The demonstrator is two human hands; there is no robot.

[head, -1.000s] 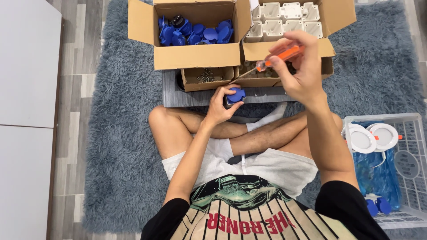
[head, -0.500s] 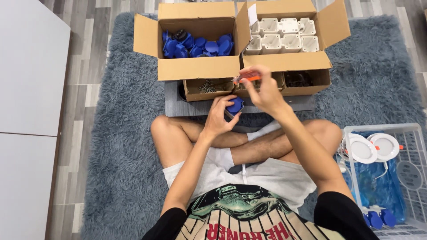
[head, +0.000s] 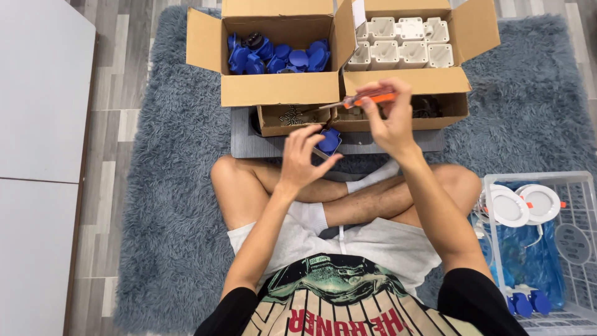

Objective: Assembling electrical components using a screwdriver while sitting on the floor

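Note:
I sit cross-legged on a grey shaggy rug [head: 168,205]. My left hand [head: 303,158] holds a small blue plastic part [head: 329,141] with a white piece under it, just above my knees. My right hand [head: 388,118] grips an orange-handled screwdriver [head: 360,99] held level, its metal tip pointing left over a small open cardboard box of dark screws [head: 291,117]. The tip is above and apart from the blue part.
A cardboard box of several blue parts [head: 277,57] stands at the back, next to a box of white square housings [head: 401,43]. A white wire basket [head: 575,249] at my right holds round white lamps and blue parts. White panels [head: 37,124] lie left.
My right hand has come down and left with the screwdriver, from raised over the boxes to level in front of them. My left hand still holds the blue part.

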